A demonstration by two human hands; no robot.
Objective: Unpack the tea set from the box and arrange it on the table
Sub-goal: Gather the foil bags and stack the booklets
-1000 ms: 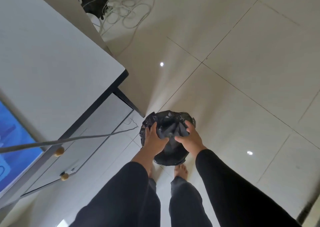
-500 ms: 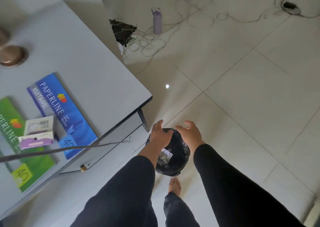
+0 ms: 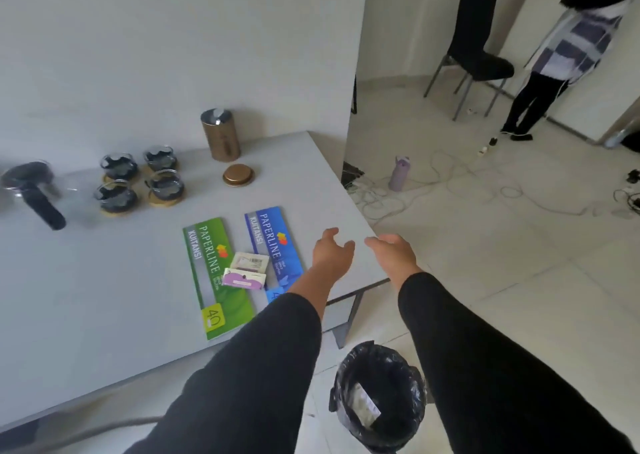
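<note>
Several glass tea cups (image 3: 139, 180) on round wooden coasters stand in a square at the back of the grey table (image 3: 104, 297). A glass teapot (image 3: 31, 190) with a dark handle sits at the far left. A brown cylindrical canister (image 3: 220, 134) stands by the wall, its gold lid (image 3: 238, 175) lying in front of it. My left hand (image 3: 331, 251) and my right hand (image 3: 393, 251) hover empty over the table's right corner, fingers loosely spread. No box is in view.
Green (image 3: 216, 277) and blue (image 3: 273, 245) Paperline booklets and two small packets (image 3: 246, 269) lie near my left hand. A bin with a black liner (image 3: 379, 394) stands on the floor below. Cables, a purple bottle (image 3: 399, 173), a black chair (image 3: 476, 48) and another person (image 3: 554, 55) are beyond.
My hands let go of the black bin liner and rose to the table corner. The view lifted from the floor to the tabletop.
</note>
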